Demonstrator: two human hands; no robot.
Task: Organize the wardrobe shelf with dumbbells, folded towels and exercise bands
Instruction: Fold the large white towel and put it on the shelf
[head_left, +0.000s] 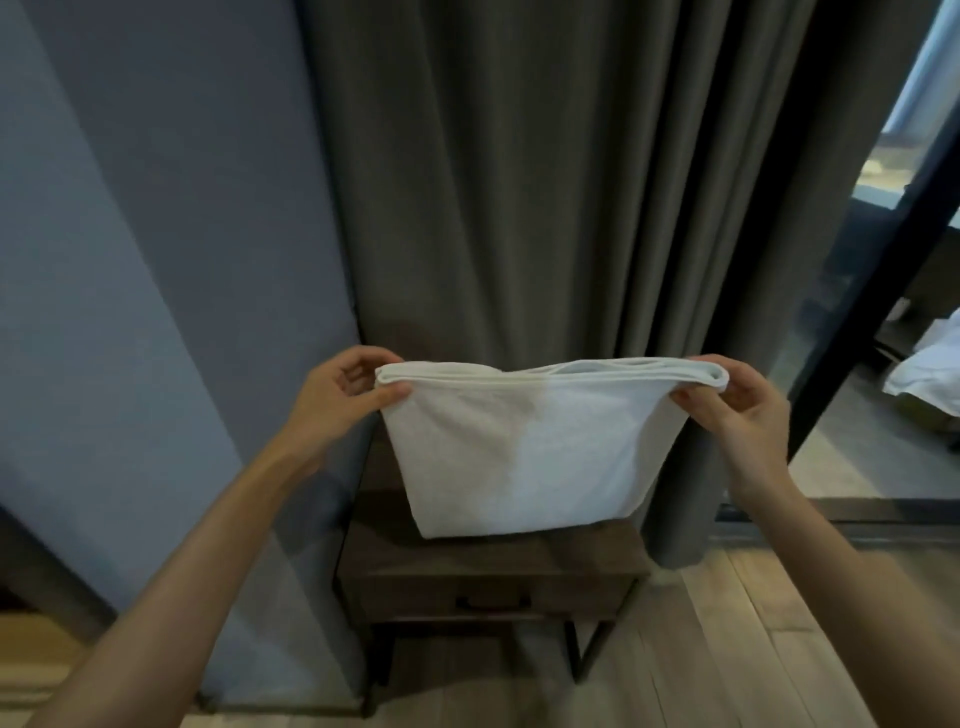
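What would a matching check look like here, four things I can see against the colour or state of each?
Things: 1 towel; 2 side table; 3 curtain; 4 left hand.
States: A dark brown, standing lowest; B pinching a top corner; C white, folded, held up; D grey, hanging behind.
Pairs: 1-C, 2-A, 3-D, 4-B.

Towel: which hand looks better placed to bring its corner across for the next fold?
Left, probably. Left hand and right hand each pinch a top corner of the towel, but layers gape near the right.
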